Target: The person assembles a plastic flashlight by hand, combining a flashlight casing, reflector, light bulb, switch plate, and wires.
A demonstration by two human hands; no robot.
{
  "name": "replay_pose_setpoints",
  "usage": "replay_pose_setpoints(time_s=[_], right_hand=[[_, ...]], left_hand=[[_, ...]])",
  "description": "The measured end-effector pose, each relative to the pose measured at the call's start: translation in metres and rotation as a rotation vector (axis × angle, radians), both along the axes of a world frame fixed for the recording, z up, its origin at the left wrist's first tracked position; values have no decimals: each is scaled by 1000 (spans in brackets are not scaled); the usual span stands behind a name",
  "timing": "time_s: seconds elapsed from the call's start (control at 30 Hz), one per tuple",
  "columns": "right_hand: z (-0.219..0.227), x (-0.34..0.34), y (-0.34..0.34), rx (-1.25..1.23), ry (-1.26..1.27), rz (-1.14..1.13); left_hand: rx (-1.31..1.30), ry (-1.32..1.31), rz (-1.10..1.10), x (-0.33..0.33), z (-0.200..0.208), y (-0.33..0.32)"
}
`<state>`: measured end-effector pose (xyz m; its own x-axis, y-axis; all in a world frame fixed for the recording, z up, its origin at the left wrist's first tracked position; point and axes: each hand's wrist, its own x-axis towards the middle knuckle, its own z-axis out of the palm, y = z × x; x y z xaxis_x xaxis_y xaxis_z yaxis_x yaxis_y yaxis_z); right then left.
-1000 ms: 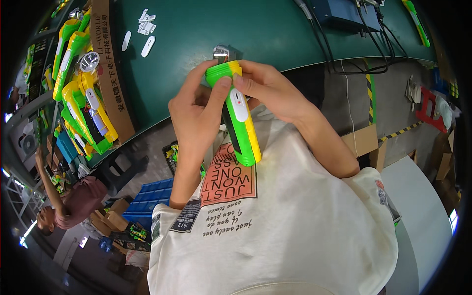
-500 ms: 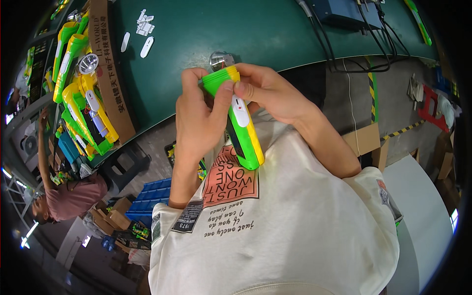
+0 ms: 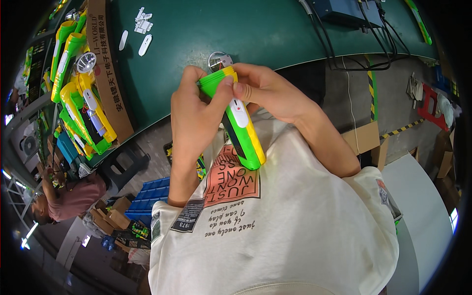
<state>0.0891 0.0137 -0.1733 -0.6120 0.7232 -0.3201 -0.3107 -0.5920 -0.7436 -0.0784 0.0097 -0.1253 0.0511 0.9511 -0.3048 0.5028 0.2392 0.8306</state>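
Note:
Both my hands grip a green and yellow flashlight body [image 3: 242, 135] near its wide open end, in front of my chest. My left hand [image 3: 195, 105] holds the green side, thumb pressed on the rim. Around the yellow side my right hand [image 3: 268, 91] is closed, its thumb close to the left one. A white switch plate [image 3: 239, 114] lies on the body's side. Just beyond the open end sits a shiny round reflector [image 3: 219, 61], with thin wires at the flashlight's mouth. Parts of the fingers behind the body are hidden.
On the green table [image 3: 182, 29] lie several white plastic pieces [image 3: 143, 24]. A cardboard box [image 3: 105, 73] with more flashlight bodies [image 3: 73, 98] stands left. A blue device [image 3: 346, 14] with black cables is at the far right. Another person [image 3: 76, 196] works at left.
The flashlight stays in both hands, with my left hand shifted slightly left. The reflector has turned a little, showing more of its rim. The other person's arm has lowered.

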Motion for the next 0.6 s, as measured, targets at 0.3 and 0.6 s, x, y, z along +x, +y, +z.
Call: replay_pose_setpoints(time_s=[0.3,0.6], right_hand=[[-1,-4,-7,-45,-18,-46],[9,2,-19,-396,451,-103]], left_hand=[[-1,25,54,4,3,4],[167,-367,268,-5,-20,0]])
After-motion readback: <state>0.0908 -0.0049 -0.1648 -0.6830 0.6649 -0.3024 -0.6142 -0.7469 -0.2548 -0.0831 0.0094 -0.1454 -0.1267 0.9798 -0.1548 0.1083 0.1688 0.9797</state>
